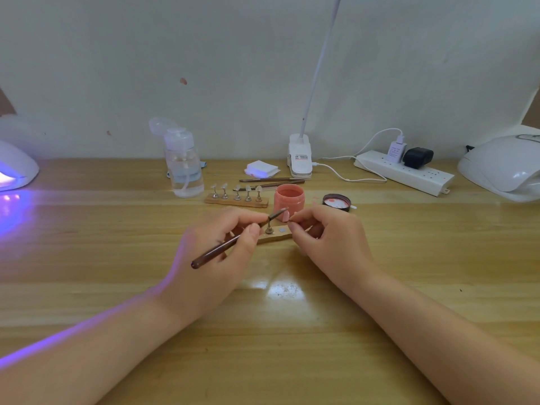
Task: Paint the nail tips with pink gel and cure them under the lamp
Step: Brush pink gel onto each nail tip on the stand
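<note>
My left hand (217, 252) grips a dark brown brush (222, 249), its bristle tip touching a pink nail tip (285, 215). My right hand (327, 238) pinches that nail tip by its holder. Between my hands lies a wooden base (274, 236) with one metal stand (269, 229) upright on it. An open pink gel jar (289, 200) stands just behind, its lid (336, 202) to the right. A second wooden base (236, 201) carries several unpainted clear tips. A lit curing lamp (14, 168) glows purple at far left.
A clear pump bottle (184, 165), a stack of white wipes (261, 168), two spare brushes (270, 182), a clip desk lamp (299, 156) and a power strip (406, 171) line the back. Another white curing lamp (505, 168) sits far right.
</note>
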The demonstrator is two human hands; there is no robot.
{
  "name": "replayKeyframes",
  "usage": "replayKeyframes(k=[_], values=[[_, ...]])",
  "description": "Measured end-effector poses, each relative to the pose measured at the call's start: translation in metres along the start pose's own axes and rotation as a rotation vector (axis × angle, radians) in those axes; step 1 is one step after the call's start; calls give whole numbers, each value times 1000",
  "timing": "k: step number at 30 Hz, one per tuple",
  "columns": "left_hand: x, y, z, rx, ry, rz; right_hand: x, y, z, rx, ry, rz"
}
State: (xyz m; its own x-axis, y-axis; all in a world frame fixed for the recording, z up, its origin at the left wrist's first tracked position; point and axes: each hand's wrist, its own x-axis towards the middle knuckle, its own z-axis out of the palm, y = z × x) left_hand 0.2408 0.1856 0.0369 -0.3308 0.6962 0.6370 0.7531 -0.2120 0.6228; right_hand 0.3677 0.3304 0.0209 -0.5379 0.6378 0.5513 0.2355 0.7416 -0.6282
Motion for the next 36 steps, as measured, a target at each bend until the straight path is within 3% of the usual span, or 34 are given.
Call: replayKeyframes(k=[5,10,17,21,32,36], values=[[-2,0,-3,-38,40,32,1,1,1,17,18,-16],[0,2,2,-195,116,-85,1,3,2,51,18,-29],[1,-2,0,-251,48,-110,1,4,2,80,11,-39],[2,-2,0,-311,94,-115,2,3,2,118,2,-26],[4,-3,2,-283,138,-162,1,2,1,169,-22,-3],[2,-2,2,-274,72,-151,1,3,1,148,-7,0]])
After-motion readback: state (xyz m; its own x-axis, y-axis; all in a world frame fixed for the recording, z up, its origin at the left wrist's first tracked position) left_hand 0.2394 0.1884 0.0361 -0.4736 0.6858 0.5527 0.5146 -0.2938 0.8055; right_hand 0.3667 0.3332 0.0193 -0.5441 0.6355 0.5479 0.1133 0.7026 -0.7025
